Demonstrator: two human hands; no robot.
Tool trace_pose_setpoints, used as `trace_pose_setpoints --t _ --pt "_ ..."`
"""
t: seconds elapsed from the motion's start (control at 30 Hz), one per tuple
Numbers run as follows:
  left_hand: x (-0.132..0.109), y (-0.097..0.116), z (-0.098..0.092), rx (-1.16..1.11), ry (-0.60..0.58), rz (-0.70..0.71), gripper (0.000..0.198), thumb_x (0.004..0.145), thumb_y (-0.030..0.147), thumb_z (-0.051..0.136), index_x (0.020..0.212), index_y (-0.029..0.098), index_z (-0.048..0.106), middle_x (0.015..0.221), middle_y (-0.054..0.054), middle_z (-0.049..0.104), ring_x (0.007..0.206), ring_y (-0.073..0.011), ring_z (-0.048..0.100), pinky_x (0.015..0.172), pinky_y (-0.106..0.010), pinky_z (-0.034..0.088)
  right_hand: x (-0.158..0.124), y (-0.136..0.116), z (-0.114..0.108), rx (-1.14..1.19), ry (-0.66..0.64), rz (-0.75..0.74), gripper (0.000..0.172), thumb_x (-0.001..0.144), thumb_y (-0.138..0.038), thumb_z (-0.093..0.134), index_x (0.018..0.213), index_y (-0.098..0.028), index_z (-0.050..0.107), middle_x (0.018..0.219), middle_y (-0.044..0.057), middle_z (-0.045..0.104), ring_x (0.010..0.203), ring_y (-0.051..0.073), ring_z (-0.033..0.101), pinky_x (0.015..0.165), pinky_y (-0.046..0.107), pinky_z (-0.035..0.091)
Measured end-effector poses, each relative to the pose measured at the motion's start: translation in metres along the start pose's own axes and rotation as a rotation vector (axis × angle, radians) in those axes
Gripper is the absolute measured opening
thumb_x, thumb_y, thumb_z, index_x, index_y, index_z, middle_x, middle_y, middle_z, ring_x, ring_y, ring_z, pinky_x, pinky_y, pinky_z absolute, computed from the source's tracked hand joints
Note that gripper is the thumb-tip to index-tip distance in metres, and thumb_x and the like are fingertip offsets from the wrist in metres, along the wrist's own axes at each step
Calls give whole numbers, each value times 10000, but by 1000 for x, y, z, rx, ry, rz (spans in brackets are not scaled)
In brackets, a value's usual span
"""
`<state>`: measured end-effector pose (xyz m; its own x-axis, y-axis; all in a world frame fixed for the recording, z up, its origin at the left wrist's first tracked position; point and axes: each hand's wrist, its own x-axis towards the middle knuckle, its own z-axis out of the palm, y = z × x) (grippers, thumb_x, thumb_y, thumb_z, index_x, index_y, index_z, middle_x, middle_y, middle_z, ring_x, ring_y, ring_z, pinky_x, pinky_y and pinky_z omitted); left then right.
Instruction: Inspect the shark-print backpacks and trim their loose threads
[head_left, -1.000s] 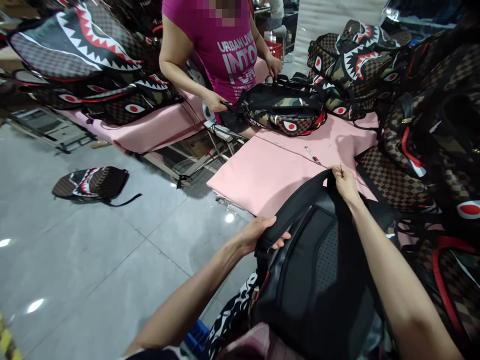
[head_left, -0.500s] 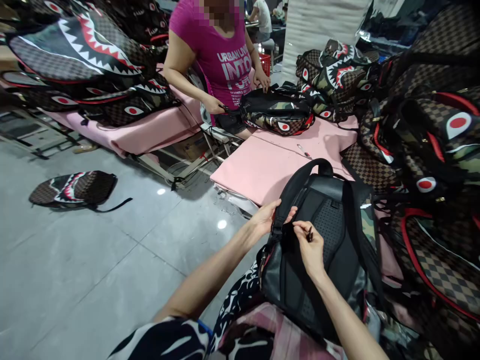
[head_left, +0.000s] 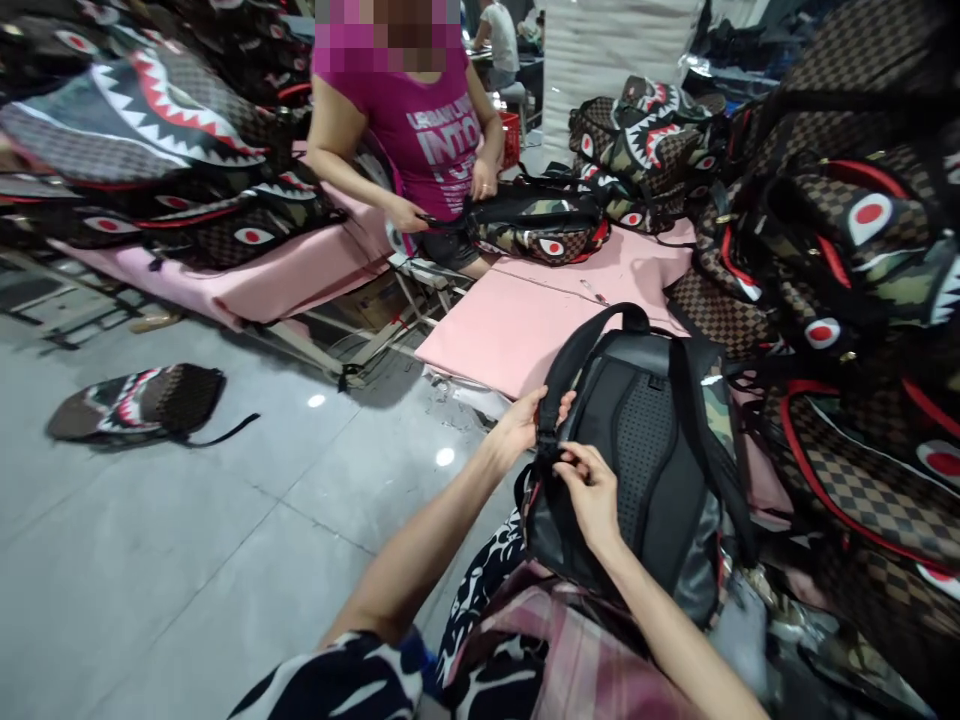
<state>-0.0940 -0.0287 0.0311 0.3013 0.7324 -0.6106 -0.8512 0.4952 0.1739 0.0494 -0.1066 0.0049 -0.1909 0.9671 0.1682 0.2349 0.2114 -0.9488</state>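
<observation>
A black backpack [head_left: 645, 450] leans on my lap with its padded back panel facing up. My left hand [head_left: 525, 425] is closed around the lower part of its left shoulder strap [head_left: 574, 365], just above a black strap buckle [head_left: 547, 440]. Right below that buckle, my right hand [head_left: 592, 490] pinches dark strap webbing between thumb and fingers. The webbing is hard to make out against the black panel. The second shoulder strap [head_left: 686, 410] lies loose along the other side of the backpack.
Ahead stands a pink-covered table [head_left: 487, 330] with a pen [head_left: 595, 292] on it. Across it a co-worker [head_left: 409, 130] handles another backpack [head_left: 540, 225]. Checkered shark-face backpacks [head_left: 862, 470] are heaped at right, more [head_left: 172, 150] at left. One shark-face piece [head_left: 135, 400] lies on the floor.
My right hand has moved left and closer to the buckle; the small dark piece that showed in its fingers is no longer distinct. My left hand keeps its hold. The view has shifted slightly.
</observation>
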Motion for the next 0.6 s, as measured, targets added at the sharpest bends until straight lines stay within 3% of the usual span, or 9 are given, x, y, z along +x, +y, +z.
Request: trace_pose_setpoints --t 0.17,0.3,0.47,0.6 --pt "-4 -3 -6 55 45 28 331 914 198 303 1129 40 499 646 -61 603 508 -112 578 487 -190 524 21 4 -2 -496 -71 -490 180 862 -172 431 838 -200 608 900 39 612 718 118 570 566 219 394" --pt "1 -5 -5 66 94 39 342 922 202 266 1134 55 490 687 -67 609 524 -109 585 497 -195 534 36 6 -10 -790 -100 -780 254 879 -135 367 711 -189 550 734 0 604 626 94 551 516 216 364" --pt "1 -21 7 66 173 36 322 905 184 290 1117 77 508 681 -49 590 519 -105 575 484 -202 536 32 14 1 -882 -45 -708 237 862 -130 380 687 -190 528 608 -15 537 556 98 521 490 215 358" --pt "-6 -18 14 152 228 93 297 904 170 285 1023 80 542 688 -42 590 522 -82 556 479 -168 519 -3 16 1 -753 -198 -667 188 853 -170 414 730 -209 551 724 -34 591 551 74 534 426 199 327"
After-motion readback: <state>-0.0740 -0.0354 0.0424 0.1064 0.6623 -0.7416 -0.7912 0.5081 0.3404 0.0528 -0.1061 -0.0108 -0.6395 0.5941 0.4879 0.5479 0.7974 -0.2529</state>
